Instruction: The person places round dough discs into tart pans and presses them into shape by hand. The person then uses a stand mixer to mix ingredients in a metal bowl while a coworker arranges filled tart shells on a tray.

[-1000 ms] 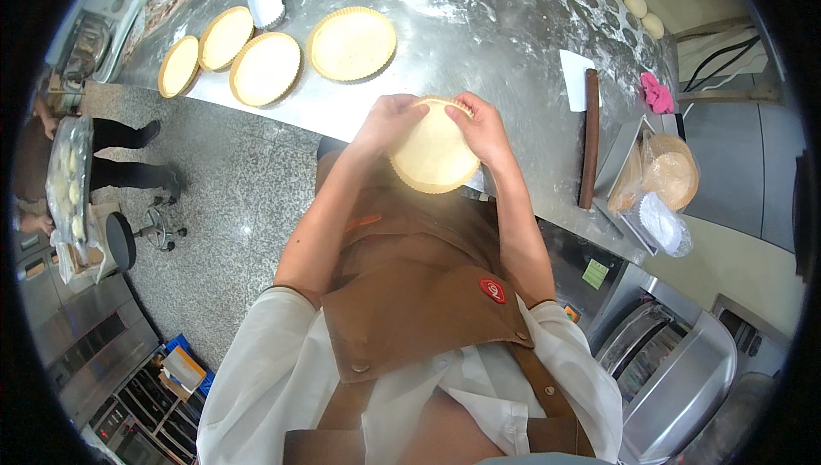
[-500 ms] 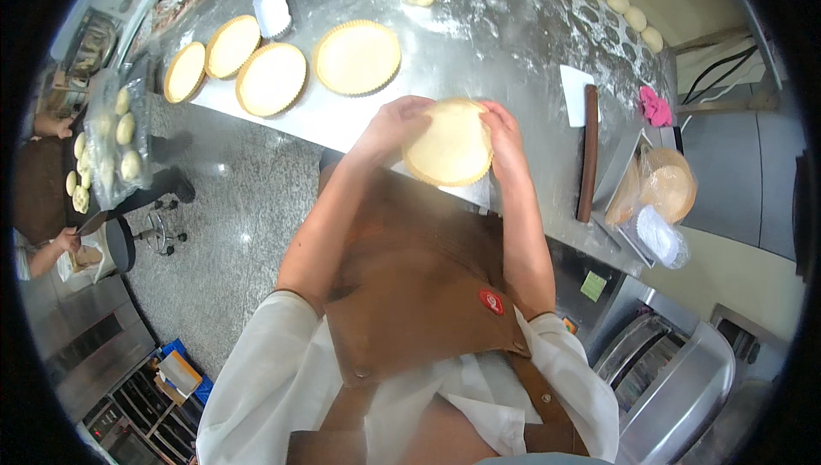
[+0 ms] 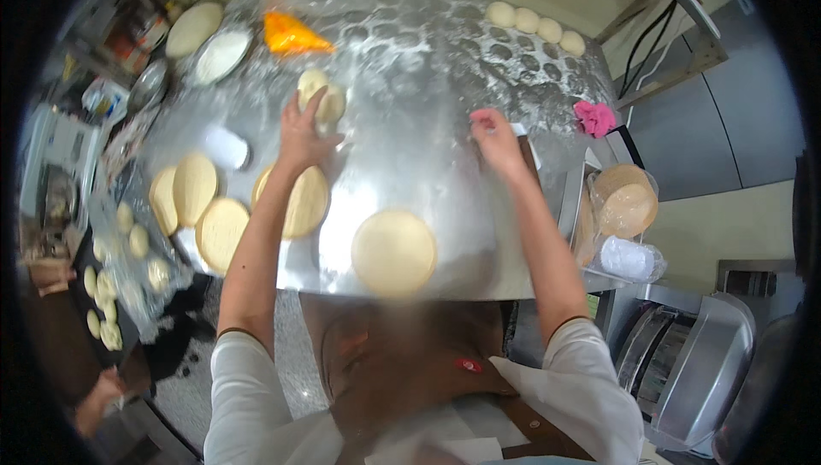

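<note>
Two pale dough balls (image 3: 320, 97) sit lumpy and floured, upper centre of the steel table (image 3: 428, 149). Left hand (image 3: 304, 136) fingers spread on them; right hand (image 3: 496, 136) fingers curled together, holding what I cannot tell.

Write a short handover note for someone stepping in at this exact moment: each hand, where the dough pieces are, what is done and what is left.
Left hand: reaching onto the dough ball at mid-table, fingers on it.
Right hand: near the rolling pin at the table's right edge; whether it grips it cannot be told.
Done: one flattened dough disc lies at the near edge of the floured steel table; four more discs lie to the left.
Left: the dough ball under the left hand is not rolled out, and four small balls wait at the far right corner.
</note>
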The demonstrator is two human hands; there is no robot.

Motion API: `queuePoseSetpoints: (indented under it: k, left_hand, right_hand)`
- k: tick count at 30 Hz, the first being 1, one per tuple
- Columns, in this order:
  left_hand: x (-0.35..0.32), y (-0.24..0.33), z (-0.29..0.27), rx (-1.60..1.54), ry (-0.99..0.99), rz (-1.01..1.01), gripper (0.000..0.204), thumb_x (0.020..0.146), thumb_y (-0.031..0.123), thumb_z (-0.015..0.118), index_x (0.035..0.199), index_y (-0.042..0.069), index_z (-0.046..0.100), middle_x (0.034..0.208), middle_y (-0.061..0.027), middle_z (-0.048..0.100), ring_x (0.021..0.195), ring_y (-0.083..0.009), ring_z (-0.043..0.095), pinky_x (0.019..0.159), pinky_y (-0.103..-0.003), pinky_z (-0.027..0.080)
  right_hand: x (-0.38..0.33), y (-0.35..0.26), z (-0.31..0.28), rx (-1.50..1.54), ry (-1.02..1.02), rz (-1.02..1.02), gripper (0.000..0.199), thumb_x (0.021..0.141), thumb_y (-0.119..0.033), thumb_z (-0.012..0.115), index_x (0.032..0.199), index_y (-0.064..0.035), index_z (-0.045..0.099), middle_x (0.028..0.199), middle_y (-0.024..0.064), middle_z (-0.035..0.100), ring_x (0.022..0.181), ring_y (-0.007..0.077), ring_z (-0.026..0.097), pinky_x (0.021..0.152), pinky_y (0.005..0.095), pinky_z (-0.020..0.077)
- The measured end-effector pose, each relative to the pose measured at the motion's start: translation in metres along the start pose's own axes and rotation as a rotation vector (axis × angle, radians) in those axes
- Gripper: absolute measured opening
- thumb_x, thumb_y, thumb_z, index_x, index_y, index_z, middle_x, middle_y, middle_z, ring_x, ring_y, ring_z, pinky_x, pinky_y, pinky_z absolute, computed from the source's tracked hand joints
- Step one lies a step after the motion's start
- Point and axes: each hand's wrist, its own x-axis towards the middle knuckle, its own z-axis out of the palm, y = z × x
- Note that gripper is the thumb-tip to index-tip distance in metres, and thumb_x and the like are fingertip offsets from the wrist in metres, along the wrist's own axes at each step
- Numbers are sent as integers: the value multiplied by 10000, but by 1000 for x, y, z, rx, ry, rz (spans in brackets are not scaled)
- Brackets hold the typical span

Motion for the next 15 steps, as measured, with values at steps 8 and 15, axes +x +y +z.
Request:
queuePoseSetpoints:
  k: [8,15]
  left_hand:
    - [123,0,14,-74,-218,-25,438,743,108,756,1154,104,604,1150,-162,599,1009,-308,620,873,-417,508]
    - [330,194,126,-332,-405,123,849,819,66,701,1539,161,261,1188,-171,613,1017,-221,627,857,-369,507]
  right_hand:
    - [235,154,-187,-568,291,226,581,772,-431,737,1219,-76,626,1174,218,646,1114,379,609,988,435,463]
    - [313,170,-202,-849,311,33,641,749,-435,729,1305,-157,575,1330,218,547,1251,404,502,1063,505,374]
